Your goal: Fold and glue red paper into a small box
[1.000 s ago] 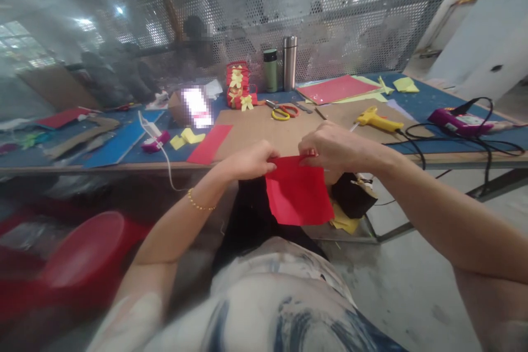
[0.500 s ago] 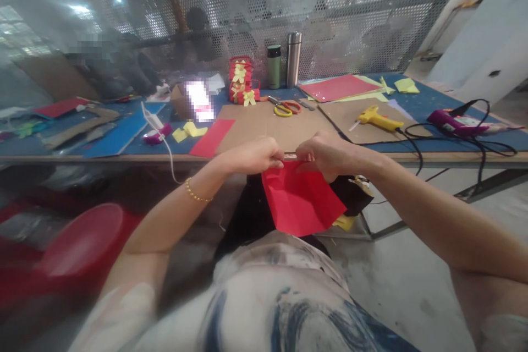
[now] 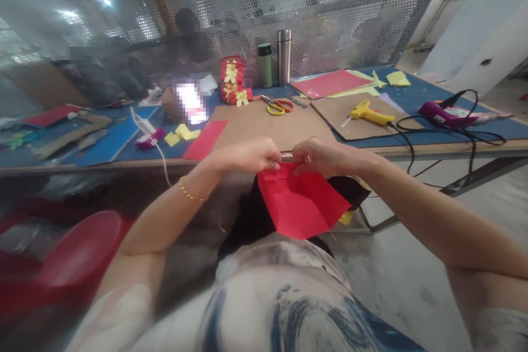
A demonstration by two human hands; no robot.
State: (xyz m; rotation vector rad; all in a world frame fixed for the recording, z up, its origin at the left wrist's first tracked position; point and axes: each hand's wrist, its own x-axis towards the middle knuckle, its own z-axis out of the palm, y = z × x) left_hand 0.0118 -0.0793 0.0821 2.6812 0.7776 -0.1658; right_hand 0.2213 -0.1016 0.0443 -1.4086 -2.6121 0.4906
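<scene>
Tipping the red paper sheet [image 3: 303, 201] further toward the patterned shirt [image 3: 284, 291] than a second ago, spreading its free edge wider and lower. Clamping its upper edge with the left hand [image 3: 258, 155], pinching near the left corner, and with the right hand [image 3: 324, 157], gripping farther along, leaving a narrow gap between the two hands. Holding the sheet, with creases across its face, just in front of the bench's [image 3: 424, 91] near edge and above dark trousers [image 3: 243, 220]. Facing, on the bench, a brown cardboard sheet [image 3: 264, 127] under scissors [image 3: 275, 111] with yellow and orange handles, and a red paper strip [image 3: 205, 140] along the cardboard's left side, near yellow paper pieces [image 3: 186, 132]. Finding, off to the right, a yellow glue gun [image 3: 371, 114] resting on a second cardboard piece [image 3: 358, 132], near a purple device [image 3: 445, 116]. Looking farther back to a red paper ornament [image 3: 232, 82] with yellow bows, near a green bottle [image 3: 265, 69] and a steel flask [image 3: 284, 59]
</scene>
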